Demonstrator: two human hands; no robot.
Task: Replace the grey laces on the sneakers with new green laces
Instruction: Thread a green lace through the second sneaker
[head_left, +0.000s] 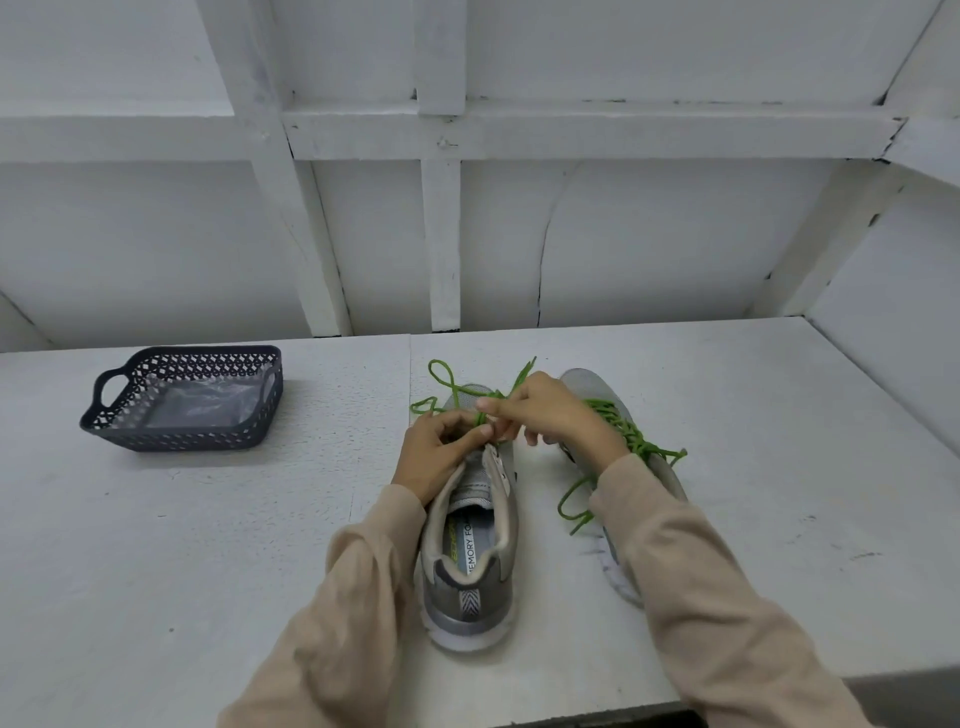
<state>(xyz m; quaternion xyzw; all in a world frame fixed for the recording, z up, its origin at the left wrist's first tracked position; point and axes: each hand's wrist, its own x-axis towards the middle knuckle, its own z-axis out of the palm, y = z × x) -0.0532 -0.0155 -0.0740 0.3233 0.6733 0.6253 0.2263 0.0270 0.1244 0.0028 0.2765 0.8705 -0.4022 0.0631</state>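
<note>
Head view: grey sneaker (470, 545), insole printed "MEMORY FOA…", heel toward me on the white table (208, 545). My left hand (441, 454) and right hand (550, 410) each pinch its green lace (451, 387) near the toe. Second sneaker (587, 382), green-laced, lies just right; dark lattice basket (176, 436) sits well left.

Right sneaker (587, 387) mostly behind right sleeve (675, 545), left sneaker (467, 577) eyelets and green lace (451, 387) middle covered by left hand (436, 452), right hand (550, 410).
</note>
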